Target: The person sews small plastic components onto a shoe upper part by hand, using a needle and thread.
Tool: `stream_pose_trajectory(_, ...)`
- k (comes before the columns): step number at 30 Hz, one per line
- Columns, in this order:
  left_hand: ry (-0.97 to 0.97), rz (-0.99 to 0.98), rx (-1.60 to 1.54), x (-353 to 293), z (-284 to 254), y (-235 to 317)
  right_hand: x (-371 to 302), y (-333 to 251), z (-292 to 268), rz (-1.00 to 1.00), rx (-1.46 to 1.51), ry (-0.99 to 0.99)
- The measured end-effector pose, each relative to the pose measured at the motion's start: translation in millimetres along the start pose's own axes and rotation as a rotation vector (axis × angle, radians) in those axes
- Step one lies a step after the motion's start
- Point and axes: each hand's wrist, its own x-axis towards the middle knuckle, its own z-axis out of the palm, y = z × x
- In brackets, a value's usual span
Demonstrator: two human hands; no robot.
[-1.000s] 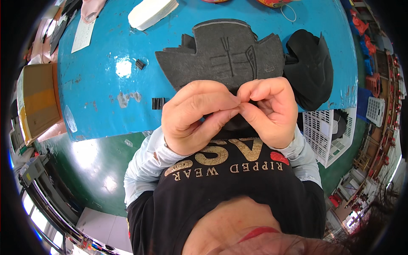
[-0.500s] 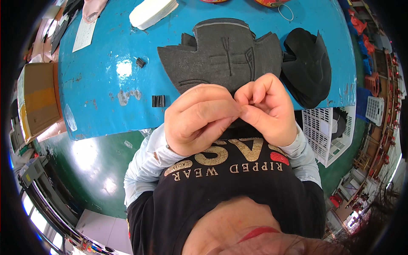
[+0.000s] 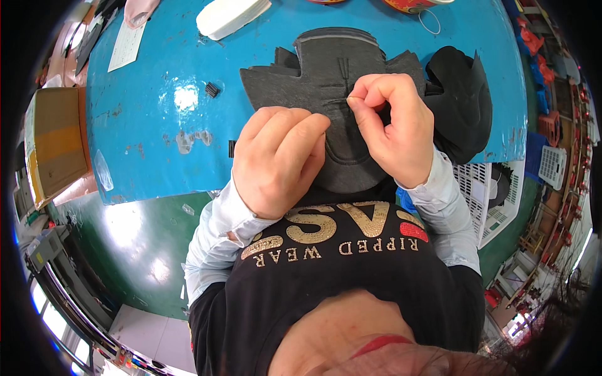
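Observation:
A stack of dark grey, shaped foam-like pieces [image 3: 279, 88] lies on the blue table in front of me, with pressed lines on its top piece. Over its left lower side my left hand [image 3: 276, 160] is closed, thumb against the fingers; anything in that pinch is hidden. My right hand [image 3: 396, 128] hovers over the stack's right half, thumb and forefinger pinched together on something too small to make out. The hands are apart. Left of the stack lies a small bundle of short black strips [image 3: 212, 90]. Another strip bundle [image 3: 231, 148] is mostly covered by my left hand.
Black shaped pieces [image 3: 467, 103] lie at the right of the blue table [image 3: 150, 166]. A white stack of pads [image 3: 232, 17], a paper sheet [image 3: 126, 50] and red bowls [image 3: 414, 5] are farther back. A cardboard box [image 3: 59, 138] stands left, a white crate [image 3: 508, 216] right.
My hands were together, fingertips meeting; now they are apart. The right hand has moved up and away over the stack, while the left has shifted slightly left, partly covering a strip bundle.

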Motion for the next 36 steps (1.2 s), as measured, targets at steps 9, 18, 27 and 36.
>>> stream_pose_trajectory(9, -0.14, -0.037, 0.107, 8, -3, 3, -1, 4, 7, -0.079, -0.128, -0.03)
stream_pose_trajectory(18, -0.298, 0.007, 0.314, 14, -8, 5, 2, 1, 4, -0.134, -0.214, -0.001)
stream_pose_trajectory(27, -0.326, 0.001, 0.328, 21, -14, 3, -3, 3, -3, -0.203, -0.359, -0.065)
stream_pose_trajectory(36, -0.16, -0.122, 0.061, 15, -17, -3, -2, 1, -12, -0.28, -0.363, 0.001)
